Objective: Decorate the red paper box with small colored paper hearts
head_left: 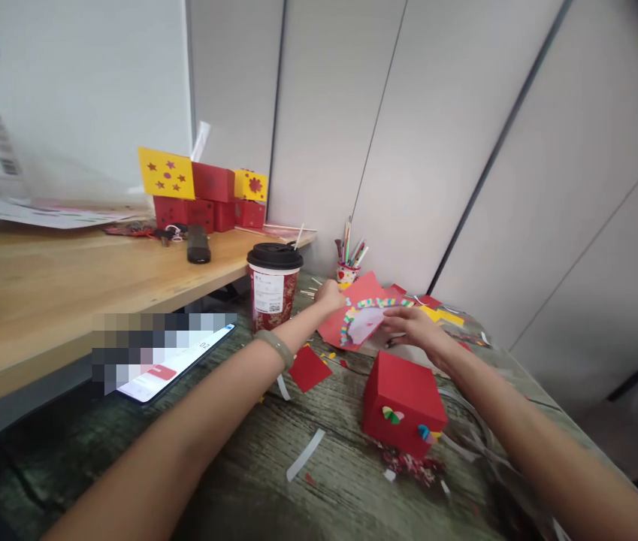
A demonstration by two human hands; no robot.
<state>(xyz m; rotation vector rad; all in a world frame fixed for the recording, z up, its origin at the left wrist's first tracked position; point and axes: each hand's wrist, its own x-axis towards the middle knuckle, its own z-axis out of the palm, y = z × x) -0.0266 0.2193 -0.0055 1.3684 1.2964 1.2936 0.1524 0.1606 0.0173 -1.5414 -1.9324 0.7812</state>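
Card (364,289) bears pastel arch (380,303); box (406,383) has butterflies (391,415), bare top

Head view: near the desk's (262,466) far edge, left hand's (330,297) fingers curl at the card, right hand's (412,328) spread slightly beside it; cannot tell if either grips.

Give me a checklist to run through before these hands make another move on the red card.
1. Left hand gripping the red card: cannot tell; it is at the card's left edge, fingertips unclear.
2. Right hand at the card: ok; fingers reach over its right side.
3. Arch of coloured pieces firmly stuck: cannot tell from this view.
4. Tabletop free of scraps: not ok; a red paper square and white paper strip lie there.
5. Paper cup upright, lid on: ok.
6. Smartphone clear of both hands: ok.
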